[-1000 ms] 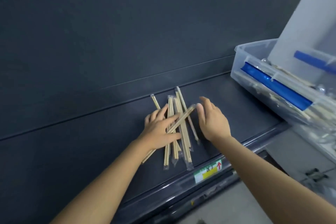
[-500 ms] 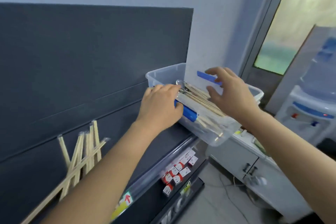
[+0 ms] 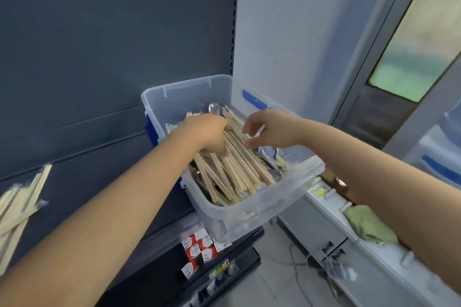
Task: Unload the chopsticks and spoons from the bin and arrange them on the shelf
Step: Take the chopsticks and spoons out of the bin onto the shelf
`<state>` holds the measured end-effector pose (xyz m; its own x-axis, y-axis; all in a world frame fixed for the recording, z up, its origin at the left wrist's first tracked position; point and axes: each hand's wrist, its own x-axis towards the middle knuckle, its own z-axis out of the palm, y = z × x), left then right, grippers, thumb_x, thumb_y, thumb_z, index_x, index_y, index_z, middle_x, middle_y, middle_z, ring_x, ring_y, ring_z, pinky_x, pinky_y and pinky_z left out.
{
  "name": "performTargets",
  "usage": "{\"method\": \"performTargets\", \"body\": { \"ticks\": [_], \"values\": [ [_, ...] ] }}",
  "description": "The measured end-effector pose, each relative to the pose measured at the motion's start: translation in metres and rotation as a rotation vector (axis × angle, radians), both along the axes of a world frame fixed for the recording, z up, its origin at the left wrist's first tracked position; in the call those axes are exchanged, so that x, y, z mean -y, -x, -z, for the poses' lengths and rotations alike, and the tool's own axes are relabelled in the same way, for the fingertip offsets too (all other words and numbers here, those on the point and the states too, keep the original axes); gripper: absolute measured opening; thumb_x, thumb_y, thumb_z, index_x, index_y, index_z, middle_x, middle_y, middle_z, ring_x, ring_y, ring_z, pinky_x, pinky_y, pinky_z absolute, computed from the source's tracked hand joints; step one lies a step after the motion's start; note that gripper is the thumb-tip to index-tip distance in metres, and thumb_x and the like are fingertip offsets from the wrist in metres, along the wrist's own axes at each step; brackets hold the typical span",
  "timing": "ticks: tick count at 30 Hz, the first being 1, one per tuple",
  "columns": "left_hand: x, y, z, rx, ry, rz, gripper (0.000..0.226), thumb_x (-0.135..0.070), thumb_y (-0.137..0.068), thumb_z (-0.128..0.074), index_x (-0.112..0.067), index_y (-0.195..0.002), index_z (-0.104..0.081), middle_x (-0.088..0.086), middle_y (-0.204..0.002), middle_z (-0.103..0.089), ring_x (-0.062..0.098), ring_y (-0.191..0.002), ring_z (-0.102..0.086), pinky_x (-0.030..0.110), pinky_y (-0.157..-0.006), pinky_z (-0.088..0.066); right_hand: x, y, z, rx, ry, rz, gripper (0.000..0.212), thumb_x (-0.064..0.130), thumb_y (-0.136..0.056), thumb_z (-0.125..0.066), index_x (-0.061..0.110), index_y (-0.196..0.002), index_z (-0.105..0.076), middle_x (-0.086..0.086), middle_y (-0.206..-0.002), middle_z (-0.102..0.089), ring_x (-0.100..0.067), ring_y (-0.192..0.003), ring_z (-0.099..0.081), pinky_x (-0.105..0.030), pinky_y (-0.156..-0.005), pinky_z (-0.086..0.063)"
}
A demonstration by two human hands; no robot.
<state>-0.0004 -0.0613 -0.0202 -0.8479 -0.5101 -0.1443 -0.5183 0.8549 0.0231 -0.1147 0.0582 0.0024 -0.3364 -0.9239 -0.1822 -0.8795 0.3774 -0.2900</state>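
Our left hand [image 3: 209,133] reaches down into the clear plastic bin with blue latches [image 3: 269,203]. Its grip is closed, with fingers and thumb curled round a bunch of the pale wooden chopsticks [image 3: 245,169] piled inside. Our right hand [image 3: 273,132] hovers just beside it over the same pile. Its grip is loose, with fingers spread and lightly bent, and it holds nothing. A shiny spoon bowl [image 3: 214,108] shows at the far end of the pile, just beyond the left hand.

The bin sits at the right end of the dark grey metal shelf [image 3: 104,154], with its near corner jutting past the shelf's edge. Well to the left on that shelf lies a loose, crossed bunch of wrapped chopsticks [image 3: 21,198].

Small red-and-white boxes [image 3: 199,248] sit on the level below the bin. A green cloth [image 3: 369,225] lies on the white cabinet [image 3: 311,228] to the right.
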Motion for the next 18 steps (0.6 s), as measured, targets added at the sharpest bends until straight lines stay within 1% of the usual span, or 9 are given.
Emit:
{"method": "performTargets", "body": {
  "ticks": [3,4,6,8,10,12,14,16,18],
  "values": [
    [0.015,0.018,0.015,0.219,-0.007,-0.01,0.067,-0.038,-0.076,-0.076,-0.023,-0.134,-0.048,0.0,-0.129,-0.055,0.024,-0.114,-0.054,0.034,-0.079,-0.044,0.034,0.016,0.016,-0.04,-0.345,-0.043,0.06,0.05,-0.085,-0.062,0.008,-0.127,-0.053,-0.007,-0.123,-0.057,-0.025,-0.108,-0.058,-0.036,-0.094,-0.048],
    [0.02,0.021,0.021,0.284,-0.044,-0.017,0.064,-0.037,-0.075,-0.077,-0.02,-0.131,-0.051,0.002,-0.125,-0.057,0.024,-0.11,-0.056,0.033,-0.079,-0.045,0.046,0.021,0.022,-0.041,-0.416,-0.054,0.059,0.053,-0.085,-0.061,0.005,-0.12,-0.057,-0.011,-0.117,-0.06,-0.025,-0.099,-0.06,-0.034,-0.087,-0.05],
    [0.028,0.024,0.029,0.331,-0.124,-0.034,0.059,-0.036,-0.071,-0.08,-0.018,-0.123,-0.059,0.002,-0.112,-0.062,0.023,-0.101,-0.059,0.032,-0.078,-0.049,0.069,0.026,0.034,-0.003,-0.46,-0.066,0.047,0.053,-0.086,-0.06,0.007,-0.086,-0.058,-0.012,-0.088,-0.061,-0.021,-0.069,-0.061,-0.028,-0.068,-0.051],
    [0.037,0.022,0.033,0.277,-0.18,-0.046,0.059,-0.035,-0.069,-0.081,-0.017,-0.121,-0.059,0.0,-0.105,-0.061,0.021,-0.097,-0.059,0.034,-0.08,-0.051,0.091,0.027,0.05,0.057,-0.467,-0.052,0.047,0.051,-0.085,-0.063,0.007,-0.075,-0.048,-0.011,-0.078,-0.057,-0.021,-0.059,-0.061,-0.03,-0.061,-0.055],
    [0.043,0.02,0.038,0.231,-0.207,-0.071,0.059,-0.035,-0.07,-0.08,-0.017,-0.121,-0.056,-0.001,-0.105,-0.057,0.021,-0.096,-0.057,0.034,-0.081,-0.051,0.109,0.03,0.064,0.14,-0.467,-0.026,0.048,0.047,-0.084,-0.067,0.003,-0.091,-0.049,-0.014,-0.086,-0.059,-0.026,-0.068,-0.067,-0.036,-0.068,-0.06],
    [0.045,0.019,0.041,0.21,-0.245,-0.116,0.055,-0.037,-0.071,-0.08,-0.017,-0.117,-0.055,-0.001,-0.103,-0.055,0.02,-0.093,-0.055,0.033,-0.077,-0.05,0.12,0.034,0.071,0.253,-0.479,0.018,0.046,0.041,-0.084,-0.069,0.003,-0.103,-0.051,-0.013,-0.09,-0.058,-0.022,-0.07,-0.065,-0.03,-0.065,-0.06],
    [0.045,0.018,0.041,0.154,-0.299,-0.169,0.048,-0.037,-0.073,-0.078,-0.017,-0.111,-0.055,-0.004,-0.091,-0.052,0.015,-0.081,-0.052,0.027,-0.064,-0.044,0.128,0.042,0.074,0.362,-0.5,0.038,0.031,0.032,-0.085,-0.071,0.006,-0.092,-0.055,-0.009,-0.084,-0.057,-0.016,-0.064,-0.059,-0.02,-0.054,-0.055],
    [0.042,0.018,0.037,0.081,-0.341,-0.233,0.048,-0.037,-0.078,-0.075,-0.018,-0.118,-0.057,-0.01,-0.084,-0.048,0.011,-0.077,-0.049,0.02,-0.055,-0.035,0.132,0.049,0.076,0.431,-0.515,0.024,0.022,0.023,-0.084,-0.07,0.009,-0.081,-0.055,-0.008,-0.078,-0.057,-0.014,-0.061,-0.057,-0.018,-0.051,-0.052],
    [0.038,0.02,0.032,-0.001,-0.38,-0.326,0.048,-0.036,-0.083,-0.071,-0.019,-0.125,-0.055,-0.011,-0.097,-0.052,0.009,-0.085,-0.049,0.017,-0.059,-0.034,0.133,0.052,0.073,0.41,-0.507,-0.051,0.017,0.017,-0.087,-0.065,0.005,-0.08,-0.055,-0.011,-0.074,-0.06,-0.017,-0.059,-0.059,-0.022,-0.055,-0.054]
  ]
}}
